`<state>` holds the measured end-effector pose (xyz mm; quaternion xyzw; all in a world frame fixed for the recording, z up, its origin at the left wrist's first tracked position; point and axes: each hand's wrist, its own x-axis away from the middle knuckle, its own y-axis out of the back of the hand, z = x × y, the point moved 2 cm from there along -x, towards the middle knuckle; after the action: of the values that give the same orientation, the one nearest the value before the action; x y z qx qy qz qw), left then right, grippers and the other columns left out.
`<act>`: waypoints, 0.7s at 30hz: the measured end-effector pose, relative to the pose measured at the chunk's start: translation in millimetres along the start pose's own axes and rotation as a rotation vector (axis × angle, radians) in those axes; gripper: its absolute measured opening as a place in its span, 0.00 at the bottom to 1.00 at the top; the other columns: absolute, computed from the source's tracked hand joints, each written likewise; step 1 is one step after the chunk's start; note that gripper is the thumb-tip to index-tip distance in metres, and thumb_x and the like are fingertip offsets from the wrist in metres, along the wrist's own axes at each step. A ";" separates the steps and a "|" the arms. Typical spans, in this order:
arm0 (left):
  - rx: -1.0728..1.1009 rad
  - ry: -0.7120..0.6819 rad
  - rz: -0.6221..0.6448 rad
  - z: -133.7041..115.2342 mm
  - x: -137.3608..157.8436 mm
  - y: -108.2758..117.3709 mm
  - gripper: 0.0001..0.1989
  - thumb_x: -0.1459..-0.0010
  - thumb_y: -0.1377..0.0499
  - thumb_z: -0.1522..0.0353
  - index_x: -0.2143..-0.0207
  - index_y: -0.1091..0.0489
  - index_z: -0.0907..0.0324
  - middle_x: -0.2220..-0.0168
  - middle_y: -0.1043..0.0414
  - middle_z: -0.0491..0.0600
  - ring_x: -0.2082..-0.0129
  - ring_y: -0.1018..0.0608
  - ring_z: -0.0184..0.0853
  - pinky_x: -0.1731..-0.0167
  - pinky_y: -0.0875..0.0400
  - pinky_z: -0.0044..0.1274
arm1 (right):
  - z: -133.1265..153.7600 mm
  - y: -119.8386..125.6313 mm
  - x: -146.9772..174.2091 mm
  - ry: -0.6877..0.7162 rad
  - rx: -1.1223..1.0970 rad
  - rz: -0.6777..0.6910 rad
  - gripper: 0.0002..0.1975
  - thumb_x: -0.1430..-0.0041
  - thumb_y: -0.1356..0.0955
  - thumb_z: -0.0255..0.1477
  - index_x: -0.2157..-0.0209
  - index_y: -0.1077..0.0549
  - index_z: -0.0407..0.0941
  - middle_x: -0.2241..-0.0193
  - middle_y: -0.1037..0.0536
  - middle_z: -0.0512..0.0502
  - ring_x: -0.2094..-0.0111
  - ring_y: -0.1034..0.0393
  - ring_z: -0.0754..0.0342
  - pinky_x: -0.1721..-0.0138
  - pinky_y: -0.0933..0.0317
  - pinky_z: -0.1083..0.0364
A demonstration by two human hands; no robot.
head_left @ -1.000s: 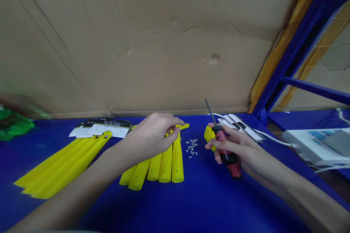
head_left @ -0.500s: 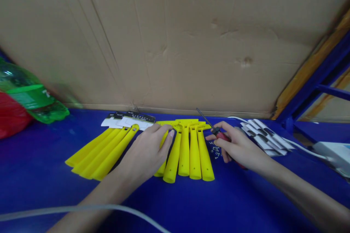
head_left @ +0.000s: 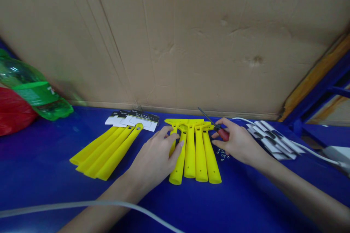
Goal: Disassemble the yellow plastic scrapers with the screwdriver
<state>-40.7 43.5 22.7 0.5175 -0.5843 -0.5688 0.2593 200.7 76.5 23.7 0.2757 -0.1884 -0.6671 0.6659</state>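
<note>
Here | right grip [head_left: 238,141] clasps screwdriver [head_left: 224,134] | left grip [head_left: 158,152]: can't tell, overlaps yellow handles [head_left: 201,153] | cable [head_left: 90,203] in front

1 green bottle [head_left: 35,93] lies by 1 red bag [head_left: 13,114]; cardboard [head_left: 175,43] stands behind; 1 pale cable [head_left: 95,203] curves across the foreground.

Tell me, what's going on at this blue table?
Someone is working bare-handed. The right hand holds a red-and-black screwdriver. The left hand is at the leftmost of a row of yellow T-shaped handles; whether one is in its grip is hard to tell. Small metal fasteners lie by the right hand. Further left, other yellow handles lie with printed cards at their far ends.
</note>
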 end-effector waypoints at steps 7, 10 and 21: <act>-0.128 0.048 0.064 3.1 -2.1 4.8 0.21 0.29 0.53 0.65 0.57 0.20 0.62 0.46 0.26 0.63 0.55 0.17 0.52 0.54 0.19 0.43 | 3.4 -7.2 -9.0 0.092 0.119 -0.006 0.18 0.51 0.30 0.22 0.58 0.31 0.49 0.74 0.19 0.53 0.67 0.21 0.47 0.65 0.37 0.52; -0.157 0.040 0.056 11.1 -0.9 5.7 0.18 0.31 0.51 0.67 0.59 0.21 0.61 0.46 0.27 0.63 0.53 0.17 0.54 0.53 0.20 0.44 | 1.7 -8.8 -11.7 0.112 0.152 -0.003 0.18 0.50 0.30 0.22 0.56 0.31 0.48 0.74 0.20 0.53 0.68 0.22 0.49 0.63 0.37 0.53; -0.007 0.058 0.091 23.5 1.2 2.5 0.14 0.40 0.43 0.74 0.53 0.24 0.59 0.48 0.29 0.59 0.50 0.20 0.50 0.43 0.27 0.44 | 1.0 -7.4 -14.9 0.087 0.270 -0.069 0.18 0.56 0.32 0.20 0.61 0.27 0.47 0.79 0.29 0.55 0.75 0.32 0.53 0.71 0.45 0.55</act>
<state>-62.8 51.2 19.6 0.5058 -0.5974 -0.5432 0.3036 193.7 91.6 21.6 0.3975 -0.2378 -0.6459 0.6069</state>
